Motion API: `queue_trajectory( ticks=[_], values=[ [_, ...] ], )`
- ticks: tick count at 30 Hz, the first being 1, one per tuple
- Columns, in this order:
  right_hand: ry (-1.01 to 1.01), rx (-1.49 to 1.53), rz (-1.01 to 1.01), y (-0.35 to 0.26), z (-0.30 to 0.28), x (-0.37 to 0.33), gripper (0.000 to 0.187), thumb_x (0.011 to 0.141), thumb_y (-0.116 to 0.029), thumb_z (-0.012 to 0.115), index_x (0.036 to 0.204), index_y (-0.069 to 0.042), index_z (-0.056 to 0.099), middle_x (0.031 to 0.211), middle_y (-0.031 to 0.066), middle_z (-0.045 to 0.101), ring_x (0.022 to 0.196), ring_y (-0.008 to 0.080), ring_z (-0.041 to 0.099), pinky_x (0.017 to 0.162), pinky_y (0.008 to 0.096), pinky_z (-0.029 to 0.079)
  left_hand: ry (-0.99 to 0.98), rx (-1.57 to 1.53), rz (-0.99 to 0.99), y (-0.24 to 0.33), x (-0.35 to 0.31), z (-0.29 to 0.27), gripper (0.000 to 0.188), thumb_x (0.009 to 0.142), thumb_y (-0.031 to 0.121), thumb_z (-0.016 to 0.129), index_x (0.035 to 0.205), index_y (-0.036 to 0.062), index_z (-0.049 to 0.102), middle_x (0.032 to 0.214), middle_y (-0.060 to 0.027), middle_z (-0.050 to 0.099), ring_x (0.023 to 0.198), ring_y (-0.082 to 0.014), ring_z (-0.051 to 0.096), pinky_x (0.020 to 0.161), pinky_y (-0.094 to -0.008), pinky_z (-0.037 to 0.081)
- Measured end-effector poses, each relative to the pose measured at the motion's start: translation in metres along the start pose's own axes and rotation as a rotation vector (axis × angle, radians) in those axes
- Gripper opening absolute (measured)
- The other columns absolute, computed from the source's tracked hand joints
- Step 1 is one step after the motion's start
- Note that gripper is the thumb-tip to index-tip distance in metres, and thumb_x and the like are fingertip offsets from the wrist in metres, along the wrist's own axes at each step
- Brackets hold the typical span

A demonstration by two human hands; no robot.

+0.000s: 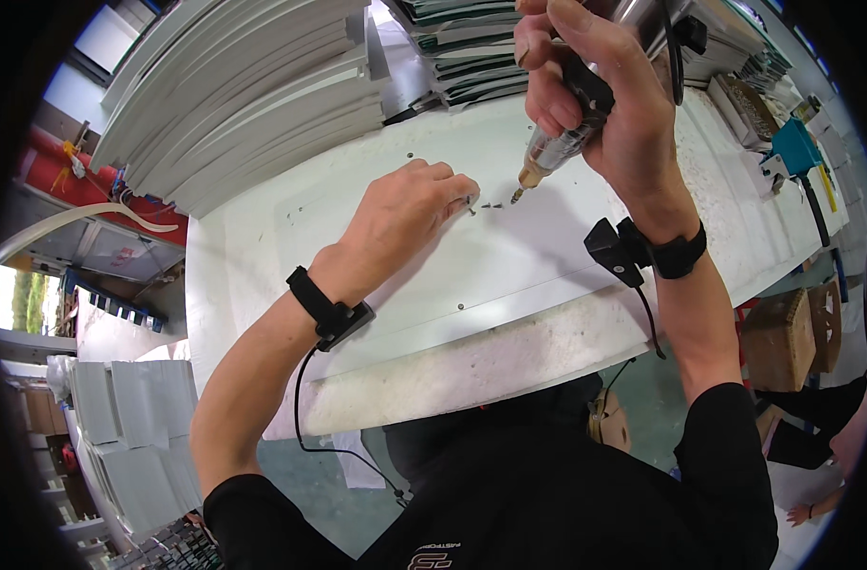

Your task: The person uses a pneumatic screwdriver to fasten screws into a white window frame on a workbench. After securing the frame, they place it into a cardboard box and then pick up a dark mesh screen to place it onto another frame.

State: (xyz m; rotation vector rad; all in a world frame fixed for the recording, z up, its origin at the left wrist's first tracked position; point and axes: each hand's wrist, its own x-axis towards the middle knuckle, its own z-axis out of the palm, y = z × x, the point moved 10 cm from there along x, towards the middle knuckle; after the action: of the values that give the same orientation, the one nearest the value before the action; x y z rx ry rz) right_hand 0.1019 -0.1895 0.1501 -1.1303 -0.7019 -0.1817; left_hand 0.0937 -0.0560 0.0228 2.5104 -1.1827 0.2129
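Head view: my right hand (633,114) grips a power screwdriver (557,147) near loose screws (496,205) on the white panel (509,256), my left hand (407,201) pinches something I cannot identify; likely screw pickup, next needing bit alignment.

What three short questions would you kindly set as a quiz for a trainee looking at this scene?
1. Which hand holds the driver?
2. True or false: the driver's tip points upward, away from the white panel.
3. Fill in the gap: small dark screw-like pieces lie on the panel between the tip and the fingertips of the ____.

Key:
1. The right hand.
2. False; it points down toward the panel.
3. Left hand.
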Motion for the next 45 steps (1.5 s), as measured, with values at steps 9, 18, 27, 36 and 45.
queue_trajectory(
  ticks=[9, 18, 27, 36, 45],
  values=[
    [0.003, 0.037, 0.029, 0.004, -0.005, 0.000, 0.029, 0.102, -0.029, 0.062, 0.107, -0.001, 0.055, 0.078, 0.0069, 0.062, 0.046, 0.0094, 0.051, 0.043, 0.0241, 0.044, -0.008, 0.081, 0.015, 0.004, 0.004, 0.003, 0.006, 0.092, 0.010, 0.067, 0.094, 0.0053, 0.063, 0.085, -0.0081, 0.065, 0.080, -0.0285, 0.066, 0.070, -0.0396, 0.055],
    [0.134, 0.134, 0.043, 0.006, 0.006, 0.000, 0.027, 0.103, -0.032, 0.060, 0.109, -0.006, 0.055, 0.082, 0.0067, 0.062, 0.047, 0.0099, 0.051, 0.044, 0.0266, 0.046, 0.010, -0.229, -0.243, -0.012, -0.019, -0.010, 0.012, 0.088, 0.003, 0.068, 0.096, 0.0027, 0.058, 0.085, -0.0103, 0.068, 0.077, -0.0249, 0.067, 0.070, -0.0337, 0.055],
    [0.109, 0.409, 0.021, 0.004, 0.074, -0.001, 0.027, 0.108, -0.033, 0.047, 0.110, -0.008, 0.057, 0.081, 0.0080, 0.064, 0.042, 0.0116, 0.049, 0.041, 0.0293, 0.046, 0.289, -1.201, -0.604, -0.022, -0.131, -0.025, 0.013, 0.097, 0.002, 0.066, 0.104, 0.0022, 0.056, 0.100, -0.0067, 0.066, 0.089, -0.0111, 0.064, 0.084, -0.0279, 0.057],
    [0.066, 0.464, 0.116, 0.025, 0.119, -0.001, 0.030, 0.107, -0.036, 0.048, 0.110, -0.007, 0.056, 0.081, 0.0067, 0.064, 0.042, 0.0120, 0.048, 0.041, 0.0296, 0.046, 0.403, -1.445, -0.608, -0.027, -0.172, -0.016, 0.018, 0.099, 0.006, 0.068, 0.109, 0.0061, 0.053, 0.105, -0.0069, 0.063, 0.095, -0.0120, 0.065, 0.086, -0.0286, 0.058],
    [0.070, 0.458, 0.147, 0.035, 0.135, -0.003, 0.030, 0.107, -0.037, 0.048, 0.107, -0.008, 0.056, 0.080, 0.0064, 0.063, 0.042, 0.0120, 0.048, 0.041, 0.0299, 0.045, 0.451, -1.431, -0.624, -0.027, -0.184, -0.019, 0.017, 0.099, 0.004, 0.067, 0.107, 0.0070, 0.053, 0.102, -0.0060, 0.063, 0.091, -0.0156, 0.067, 0.084, -0.0321, 0.057]
  ],
)
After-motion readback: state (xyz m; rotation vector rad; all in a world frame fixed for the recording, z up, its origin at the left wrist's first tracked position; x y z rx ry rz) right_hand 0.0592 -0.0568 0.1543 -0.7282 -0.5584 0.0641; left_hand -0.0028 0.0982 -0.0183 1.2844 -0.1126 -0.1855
